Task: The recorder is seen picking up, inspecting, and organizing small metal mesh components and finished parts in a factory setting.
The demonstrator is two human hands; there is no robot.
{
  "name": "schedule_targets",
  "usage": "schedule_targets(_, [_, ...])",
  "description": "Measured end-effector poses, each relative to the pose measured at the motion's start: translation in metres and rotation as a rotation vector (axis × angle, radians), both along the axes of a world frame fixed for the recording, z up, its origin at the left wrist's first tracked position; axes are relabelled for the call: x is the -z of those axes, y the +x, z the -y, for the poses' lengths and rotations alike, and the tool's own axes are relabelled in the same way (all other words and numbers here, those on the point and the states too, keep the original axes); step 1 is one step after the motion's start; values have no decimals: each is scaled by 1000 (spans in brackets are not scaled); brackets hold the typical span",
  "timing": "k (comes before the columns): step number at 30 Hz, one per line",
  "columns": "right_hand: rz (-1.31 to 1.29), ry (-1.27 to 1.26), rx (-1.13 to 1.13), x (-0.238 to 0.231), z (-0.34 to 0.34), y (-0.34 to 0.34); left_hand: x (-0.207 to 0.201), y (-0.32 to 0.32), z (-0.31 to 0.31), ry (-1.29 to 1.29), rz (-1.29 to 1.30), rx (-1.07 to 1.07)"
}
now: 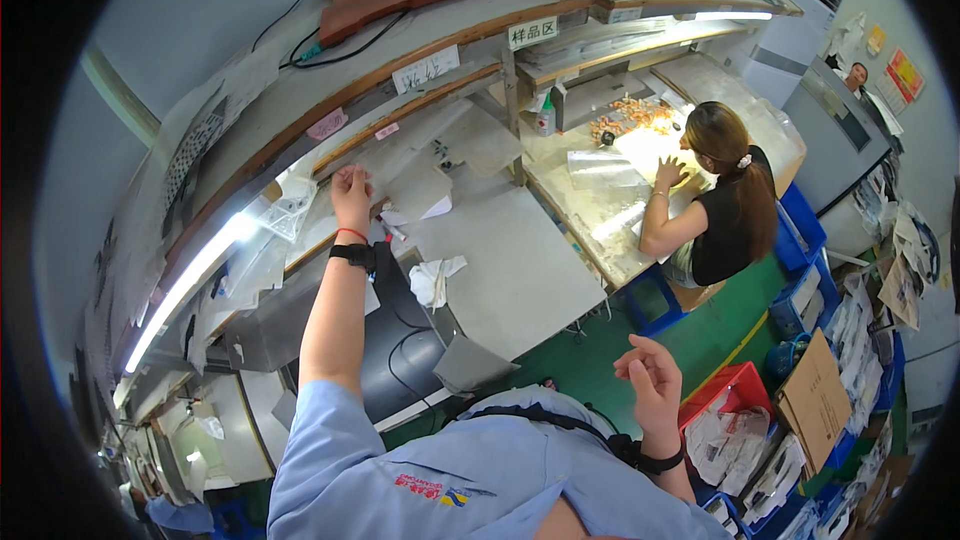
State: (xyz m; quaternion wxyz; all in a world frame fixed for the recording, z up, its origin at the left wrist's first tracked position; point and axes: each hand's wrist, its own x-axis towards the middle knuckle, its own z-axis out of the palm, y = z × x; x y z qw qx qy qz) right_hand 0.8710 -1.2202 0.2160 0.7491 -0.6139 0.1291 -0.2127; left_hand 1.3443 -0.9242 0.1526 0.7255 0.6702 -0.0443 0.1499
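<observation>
My left hand (351,202) is stretched forward to the wooden edge of the shelf (300,262), its fingers bent together. Whatever they may hold cannot be made out. Clear plastic sheets (291,202) hang just to its left, and a pink label (386,131) is stuck on the edge beyond it. My right hand (652,380) hovers in front of my body at the right, fingers loosely bent and apart, with nothing in it. Below and right of my left hand, a crumpled white cloth (432,281) lies on the grey worktop (500,260).
At a lit bench on the right, a co-worker (735,180) sits with hands on the surface near small orange pieces (635,120). A green-and-white bottle (546,116) stands there. Blue bins and a red crate (735,395) line the right side. A lamp tube (190,290) runs under the shelf.
</observation>
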Motion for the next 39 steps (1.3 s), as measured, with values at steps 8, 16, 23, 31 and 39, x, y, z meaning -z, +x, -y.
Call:
schedule_targets(8, [19,17,-99,0,-4,14,-34,-63,4,-848,-311,518])
schedule_targets(16, [15,67,-210,2,-6,30,-41,-185,13,-746,-502,776])
schedule_targets(23, [-209,123,-153,15,-7,47,-57,-241,25,-416,-454,976])
schedule_targets(31, [-22,260,21,-3,9,38,-58,-241,38,-56,-278,1053])
schedule_targets(39, [269,-526,600,-37,60,1,-24,-240,48,132,-385,1116])
